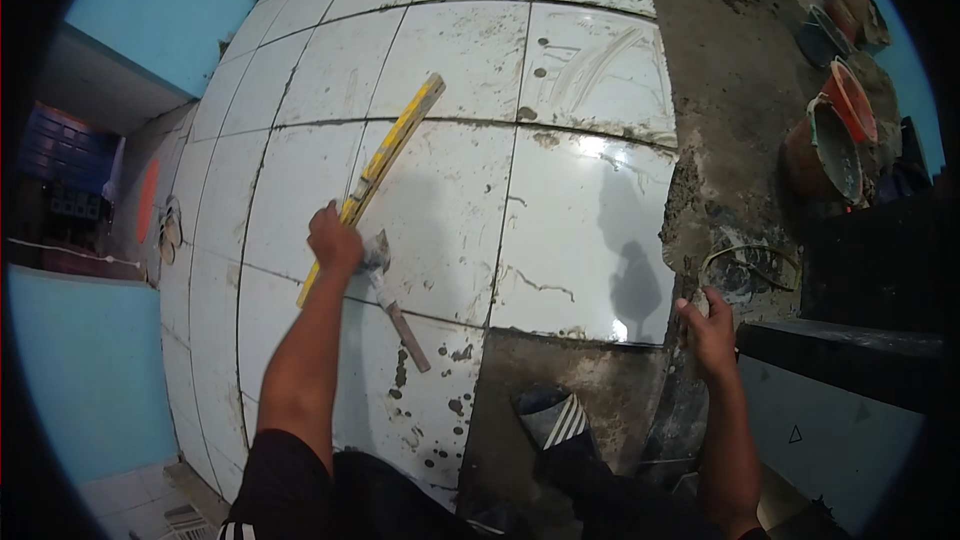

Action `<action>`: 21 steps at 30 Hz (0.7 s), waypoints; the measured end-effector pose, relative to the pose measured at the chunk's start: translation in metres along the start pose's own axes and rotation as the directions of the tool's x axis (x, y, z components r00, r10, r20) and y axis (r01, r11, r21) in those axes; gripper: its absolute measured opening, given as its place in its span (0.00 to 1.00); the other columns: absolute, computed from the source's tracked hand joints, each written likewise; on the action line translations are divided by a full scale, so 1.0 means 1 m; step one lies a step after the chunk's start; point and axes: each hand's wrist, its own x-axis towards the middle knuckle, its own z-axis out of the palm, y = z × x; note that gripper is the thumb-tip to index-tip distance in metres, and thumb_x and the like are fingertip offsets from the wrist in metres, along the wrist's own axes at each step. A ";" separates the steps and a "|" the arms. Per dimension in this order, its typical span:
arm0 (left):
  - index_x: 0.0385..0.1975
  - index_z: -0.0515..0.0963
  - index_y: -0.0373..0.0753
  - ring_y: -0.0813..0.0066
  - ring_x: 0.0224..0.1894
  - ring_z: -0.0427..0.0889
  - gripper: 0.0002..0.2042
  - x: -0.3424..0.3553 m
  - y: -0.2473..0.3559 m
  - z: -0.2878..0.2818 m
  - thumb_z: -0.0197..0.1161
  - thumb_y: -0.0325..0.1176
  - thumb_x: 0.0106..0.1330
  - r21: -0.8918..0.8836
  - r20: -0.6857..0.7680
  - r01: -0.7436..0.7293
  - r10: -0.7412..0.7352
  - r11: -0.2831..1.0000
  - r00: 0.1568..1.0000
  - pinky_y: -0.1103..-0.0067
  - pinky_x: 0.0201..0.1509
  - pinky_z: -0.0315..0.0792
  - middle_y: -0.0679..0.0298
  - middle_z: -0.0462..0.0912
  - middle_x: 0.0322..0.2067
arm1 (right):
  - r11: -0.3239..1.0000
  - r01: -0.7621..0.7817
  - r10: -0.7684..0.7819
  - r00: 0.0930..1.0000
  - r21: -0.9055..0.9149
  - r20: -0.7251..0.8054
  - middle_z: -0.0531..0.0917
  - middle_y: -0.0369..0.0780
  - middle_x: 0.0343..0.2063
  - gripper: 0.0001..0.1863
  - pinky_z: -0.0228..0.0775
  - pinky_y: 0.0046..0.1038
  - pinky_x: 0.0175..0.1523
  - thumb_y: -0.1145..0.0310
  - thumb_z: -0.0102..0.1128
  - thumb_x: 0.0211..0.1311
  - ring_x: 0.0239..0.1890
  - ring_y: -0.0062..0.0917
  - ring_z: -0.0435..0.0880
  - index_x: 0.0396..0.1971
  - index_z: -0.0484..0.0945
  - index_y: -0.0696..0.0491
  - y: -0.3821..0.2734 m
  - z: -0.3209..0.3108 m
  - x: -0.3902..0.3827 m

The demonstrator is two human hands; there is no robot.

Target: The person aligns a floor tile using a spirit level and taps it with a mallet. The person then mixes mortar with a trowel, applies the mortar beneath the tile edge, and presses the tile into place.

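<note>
While the left hand (336, 240), left of centre, is clamped round a long, straight yellow spirit level (395, 143) slanting toward the upper middle of the frame, a cement-smeared trowel with a worn brownish handle (408, 338) lies just beside it on glossy white square floor tiles (590, 210). Right hand (712, 335), lower right: thumb and fingertips apart, near the tiles' ragged edge.

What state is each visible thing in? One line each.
Left hand: closed around the level
Yellow level: gripped, slanting across tiles
Right hand: partly open, no tool visible
Trowel: lying on tiles, blade smeared
White tiles: laid, dirt-spotted
Floor patch: untiled
Striped slipper: worn
Brownish bucket: uncovered
</note>
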 end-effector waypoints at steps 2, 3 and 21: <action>0.59 0.75 0.34 0.47 0.60 0.77 0.23 -0.039 0.032 -0.012 0.62 0.28 0.61 -0.290 -0.178 -0.095 0.043 0.952 0.983 0.59 0.64 0.71 0.48 0.79 0.55 | 1.000 0.001 -0.001 1.000 0.011 0.014 0.76 0.33 0.20 0.11 0.66 0.25 0.21 0.67 0.67 0.66 0.17 0.17 0.74 0.41 0.77 0.58 -0.001 0.007 -0.004; 0.58 0.76 0.33 0.48 0.59 0.78 0.22 -0.070 0.046 -0.011 0.61 0.26 0.61 -0.447 -0.235 -0.144 0.040 0.883 0.971 0.62 0.65 0.71 0.48 0.80 0.54 | 1.000 0.013 -0.014 1.000 0.024 0.014 0.76 0.32 0.19 0.12 0.66 0.25 0.21 0.67 0.67 0.66 0.16 0.17 0.73 0.41 0.77 0.57 -0.001 0.008 -0.004; 0.61 0.70 0.46 0.70 0.54 0.75 0.19 -0.285 0.182 0.025 0.59 0.37 0.72 -0.238 0.965 0.702 -0.084 -0.672 0.247 0.72 0.53 0.71 0.67 0.76 0.53 | 0.998 0.054 -0.054 0.998 0.011 0.031 0.73 0.30 0.17 0.11 0.65 0.23 0.21 0.66 0.69 0.66 0.15 0.15 0.71 0.32 0.74 0.54 0.011 0.029 -0.024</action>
